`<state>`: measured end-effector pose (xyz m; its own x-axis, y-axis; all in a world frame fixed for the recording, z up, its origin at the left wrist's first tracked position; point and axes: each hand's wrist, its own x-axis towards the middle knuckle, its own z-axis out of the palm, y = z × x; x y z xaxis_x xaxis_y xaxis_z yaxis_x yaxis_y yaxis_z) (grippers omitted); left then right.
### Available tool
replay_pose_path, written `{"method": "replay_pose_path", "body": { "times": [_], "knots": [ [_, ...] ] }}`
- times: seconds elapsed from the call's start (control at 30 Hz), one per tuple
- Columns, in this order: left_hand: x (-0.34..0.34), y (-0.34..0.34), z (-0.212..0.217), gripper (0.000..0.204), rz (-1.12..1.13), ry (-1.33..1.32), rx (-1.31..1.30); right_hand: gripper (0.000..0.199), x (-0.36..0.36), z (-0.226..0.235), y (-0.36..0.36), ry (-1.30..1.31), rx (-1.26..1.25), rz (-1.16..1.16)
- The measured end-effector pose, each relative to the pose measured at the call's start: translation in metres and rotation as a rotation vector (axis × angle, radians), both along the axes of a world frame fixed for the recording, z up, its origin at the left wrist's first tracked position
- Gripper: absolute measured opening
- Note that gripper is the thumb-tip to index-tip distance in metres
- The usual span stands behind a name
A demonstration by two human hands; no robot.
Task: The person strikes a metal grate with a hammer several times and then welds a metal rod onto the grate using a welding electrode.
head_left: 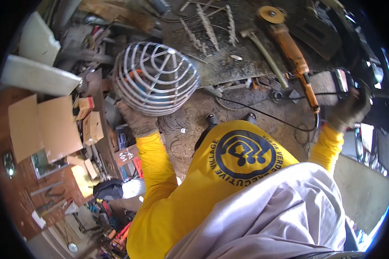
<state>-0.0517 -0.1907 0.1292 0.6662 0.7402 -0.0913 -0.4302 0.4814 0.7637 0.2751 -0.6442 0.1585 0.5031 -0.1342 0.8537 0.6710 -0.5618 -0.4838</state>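
Note:
My gloved left hand (138, 120) grips the lower left rim of a domed metal wire cage (162, 93) made of curved bars. The cage is held up, in front of the bench's left end. Out to the right, my gloved right hand (349, 110) is raised beside dark objects, its fingers curled. What lies in those fingers is lost in shadow. The nearest tool to that hand is an orange angle grinder (291, 54) with a tan disc, lying on the dark workbench (246, 58). A hammer (266, 58) with a pale handle rests beside it.
Rough strips of pale material (208, 28) lie on the bench. A black power cord (263, 115) runs across below its edge. At left, cardboard boxes (58, 125) and hand tools sit on a brown table (23, 177). A cluttered pile of tools (116, 235) is at lower left.

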Motion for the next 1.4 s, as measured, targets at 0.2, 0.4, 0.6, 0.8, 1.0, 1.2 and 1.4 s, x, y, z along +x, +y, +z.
{"method": "replay_pose_path", "body": {
  "times": [0.2, 0.4, 0.6, 0.8, 1.0, 1.2, 1.4],
  "knots": [
    [-0.009, 0.010, -0.017, 0.070, 0.030, 0.084, -0.105, 0.049, -0.087, -0.021, 0.112, 0.259, -0.405, 0.490],
    [-0.026, 0.028, -0.048, 0.069, 0.040, 0.164, -0.241, 0.044, -0.126, -0.047, 0.162, 0.461, -0.471, 0.566],
    [-0.064, 0.071, -0.119, 0.066, -0.078, 0.073, -0.510, 0.039, -0.129, -0.059, 0.242, 0.622, -0.702, 0.593],
    [-0.065, 0.089, -0.156, 0.054, -0.095, 0.047, -0.436, 0.041, -0.111, -0.067, 0.342, 0.629, -0.919, 0.521],
    [-0.066, 0.106, -0.162, 0.052, -0.260, -0.065, -0.489, 0.042, -0.111, -0.048, 0.372, 0.556, -0.910, 0.455],
    [-0.079, 0.120, -0.178, 0.051, -0.093, 0.032, -0.346, 0.040, -0.125, -0.060, 0.350, 0.683, -0.770, 0.420],
    [-0.100, 0.135, -0.177, 0.047, -0.200, -0.119, -0.277, 0.043, -0.147, -0.066, 0.309, 0.800, -0.675, 0.384]
  ]
}}
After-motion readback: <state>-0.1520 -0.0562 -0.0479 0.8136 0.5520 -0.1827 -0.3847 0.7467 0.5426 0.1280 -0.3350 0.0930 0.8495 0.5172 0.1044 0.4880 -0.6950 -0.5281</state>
